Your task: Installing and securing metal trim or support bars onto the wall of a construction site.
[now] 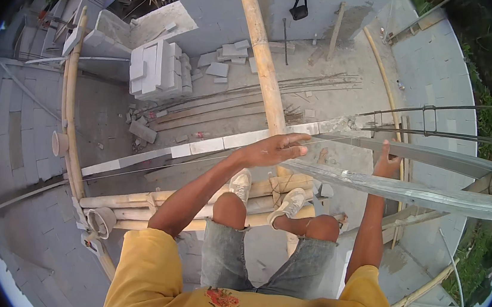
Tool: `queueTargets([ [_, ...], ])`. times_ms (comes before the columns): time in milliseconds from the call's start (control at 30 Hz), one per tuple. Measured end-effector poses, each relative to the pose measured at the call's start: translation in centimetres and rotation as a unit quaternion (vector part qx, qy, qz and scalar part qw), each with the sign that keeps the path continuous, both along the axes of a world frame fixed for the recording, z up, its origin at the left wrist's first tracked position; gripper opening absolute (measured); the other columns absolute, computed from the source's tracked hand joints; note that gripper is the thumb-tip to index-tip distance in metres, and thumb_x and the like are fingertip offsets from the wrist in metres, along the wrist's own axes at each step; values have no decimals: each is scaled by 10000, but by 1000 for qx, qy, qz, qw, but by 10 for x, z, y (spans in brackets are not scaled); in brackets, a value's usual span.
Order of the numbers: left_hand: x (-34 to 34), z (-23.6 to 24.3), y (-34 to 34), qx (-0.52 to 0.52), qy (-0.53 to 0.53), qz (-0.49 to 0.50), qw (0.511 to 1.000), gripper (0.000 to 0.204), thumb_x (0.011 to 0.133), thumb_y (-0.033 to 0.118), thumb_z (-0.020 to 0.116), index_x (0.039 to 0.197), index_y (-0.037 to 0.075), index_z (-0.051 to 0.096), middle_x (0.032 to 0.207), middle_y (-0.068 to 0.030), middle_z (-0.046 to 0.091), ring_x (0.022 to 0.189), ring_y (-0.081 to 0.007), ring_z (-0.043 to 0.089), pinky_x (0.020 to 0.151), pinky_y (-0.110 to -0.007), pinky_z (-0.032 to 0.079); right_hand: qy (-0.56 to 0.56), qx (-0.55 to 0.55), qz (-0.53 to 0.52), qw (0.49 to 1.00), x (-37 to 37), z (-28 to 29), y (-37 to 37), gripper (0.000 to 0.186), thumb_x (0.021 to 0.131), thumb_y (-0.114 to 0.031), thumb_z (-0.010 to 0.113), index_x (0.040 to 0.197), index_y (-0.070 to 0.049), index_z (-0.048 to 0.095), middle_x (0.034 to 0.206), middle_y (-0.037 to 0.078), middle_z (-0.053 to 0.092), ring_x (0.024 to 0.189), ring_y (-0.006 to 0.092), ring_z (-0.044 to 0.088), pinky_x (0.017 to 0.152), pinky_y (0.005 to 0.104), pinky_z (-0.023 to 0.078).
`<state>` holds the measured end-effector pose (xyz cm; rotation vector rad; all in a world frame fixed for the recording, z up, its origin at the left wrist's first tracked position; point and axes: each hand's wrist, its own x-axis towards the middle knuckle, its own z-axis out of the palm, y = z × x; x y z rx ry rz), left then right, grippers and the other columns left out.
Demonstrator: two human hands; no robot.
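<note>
A long silver metal profile [416,192], slightly crumpled along its surface, runs from in front of me to the right rim. My right hand [387,163] comes up from beneath it, gripping it, with a finger and thumb showing beyond its far edge; the profile hides the wrist. By the profile's left end hovers my left hand [273,147], fingers stretched out, holding nothing I can see. A thin string [197,157] passes close by that hand, above a row of white blocks [206,146]. Farther off, a second grey metal profile [437,157] extends to the right.
Under my shoes [290,206] lie lashed bamboo poles [169,196]. A thick bamboo pole [262,53] rises ahead. Rebar [429,119] projects at the right. Stacked white blocks [155,72] and loose rods stand on the floor far below. A bucket [101,221] hangs left.
</note>
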<state>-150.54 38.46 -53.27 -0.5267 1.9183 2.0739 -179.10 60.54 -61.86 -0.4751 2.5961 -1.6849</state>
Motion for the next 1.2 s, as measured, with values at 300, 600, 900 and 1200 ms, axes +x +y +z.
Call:
queueTargets([
  [300, 213, 105, 63, -51, -177, 231, 955, 590, 932, 425, 513, 1365, 37, 415, 1207, -234, 579, 1116, -313, 570, 922, -378, 437, 6, 27, -5, 1000, -5, 123, 7, 506, 830, -266, 721, 1182, 20, 495, 1097, 152, 600, 964, 222, 587, 818, 320, 528],
  [600, 326, 192, 279, -58, -294, 398, 867, 573, 891, 393, 552, 1317, 19, 473, 1063, -210, 645, 1006, -329, 620, 868, -391, 464, -270, 64, 75, 958, -32, 165, 50, 529, 838, -270, 687, 1268, -106, 425, 1169, 129, 547, 1026, 238, 545, 762, 409, 512],
  [900, 354, 209, 314, 5, -290, 503, 814, 570, 897, 424, 547, 1312, 38, 487, 1046, -210, 655, 952, -300, 636, 850, -373, 473, -423, 359, 81, 828, 127, 247, 60, 768, 874, -137, 605, 1482, -191, 139, 1304, 140, 446, 988, 294, 583, 681, 390, 558],
  [1200, 414, 241, 317, 1, -248, 612, 751, 521, 906, 411, 525, 1273, 40, 535, 1114, -227, 632, 1029, -319, 622, 896, -375, 463, -394, 501, 347, 688, 274, 293, 44, 659, 845, -131, 634, 1417, -121, 307, 1232, 160, 543, 892, 263, 634, 600, 360, 550],
])
